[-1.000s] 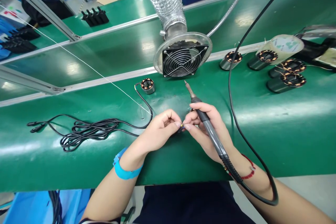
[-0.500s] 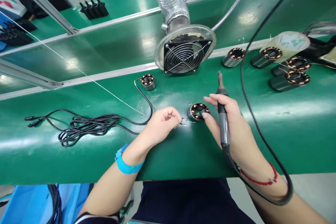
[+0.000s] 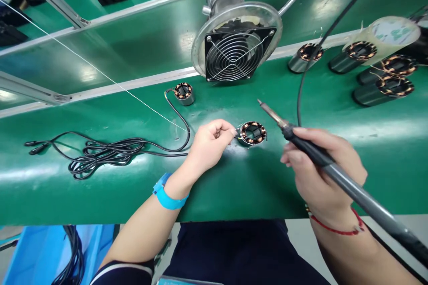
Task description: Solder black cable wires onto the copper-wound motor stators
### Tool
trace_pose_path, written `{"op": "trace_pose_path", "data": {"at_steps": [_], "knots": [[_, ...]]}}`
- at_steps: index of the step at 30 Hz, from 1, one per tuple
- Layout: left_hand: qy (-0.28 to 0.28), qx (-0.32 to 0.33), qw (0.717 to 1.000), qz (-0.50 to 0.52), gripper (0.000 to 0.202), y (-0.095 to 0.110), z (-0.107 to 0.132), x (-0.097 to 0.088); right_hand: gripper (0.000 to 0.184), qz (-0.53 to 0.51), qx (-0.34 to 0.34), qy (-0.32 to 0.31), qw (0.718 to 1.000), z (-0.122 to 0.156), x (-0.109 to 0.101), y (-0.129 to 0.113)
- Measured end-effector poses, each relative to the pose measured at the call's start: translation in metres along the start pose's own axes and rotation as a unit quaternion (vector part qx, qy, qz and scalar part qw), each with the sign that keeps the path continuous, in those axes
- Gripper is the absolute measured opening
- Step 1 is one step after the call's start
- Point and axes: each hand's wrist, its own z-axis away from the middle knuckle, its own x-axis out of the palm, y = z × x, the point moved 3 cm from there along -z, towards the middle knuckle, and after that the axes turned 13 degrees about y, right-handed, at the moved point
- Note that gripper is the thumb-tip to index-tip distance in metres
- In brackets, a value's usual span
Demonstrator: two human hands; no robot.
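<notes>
My left hand (image 3: 214,142) pinches the end of a black cable (image 3: 167,153), its thin wires close against the left side of a stator (image 3: 253,133) with copper windings. My right hand (image 3: 326,164) is closed round a soldering iron (image 3: 312,149), whose bare metal tip points up and left, above and right of that stator and apart from it. Another stator (image 3: 184,94), joined to a black cable by thin wires, stands farther back on the green bench. How the cable wires meet the near stator is partly hidden by my left fingertips.
A fume extractor fan (image 3: 234,55) hangs over the back of the bench (image 3: 240,187). Several stators (image 3: 384,91) stand at the right by a tape roll (image 3: 396,33). Coiled black cable (image 3: 100,158) lies left, a white string (image 3: 110,78) crosses above it, and a blue bin (image 3: 36,254) sits below.
My right hand has moved right, away from the stator, and turned the soldering iron from upright to slanting left. My left hand has brought the cable end up to the stator. The view has shifted.
</notes>
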Motion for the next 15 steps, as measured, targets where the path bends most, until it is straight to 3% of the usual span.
{"op": "trace_pose_path", "data": {"at_steps": [7, 15], "knots": [[0.012, 0.026, 0.998, -0.057, 0.013, -0.0016, -0.0033, -0.0017, 0.026, -0.036, -0.095, -0.018, 0.995, 0.0092, 0.0033, 0.0015], [0.019, 0.042, 0.996, -0.075, 0.013, -0.001, -0.0038, -0.0015, 0.028, -0.048, -0.099, -0.053, 0.993, 0.0091, 0.0064, 0.0004]]}}
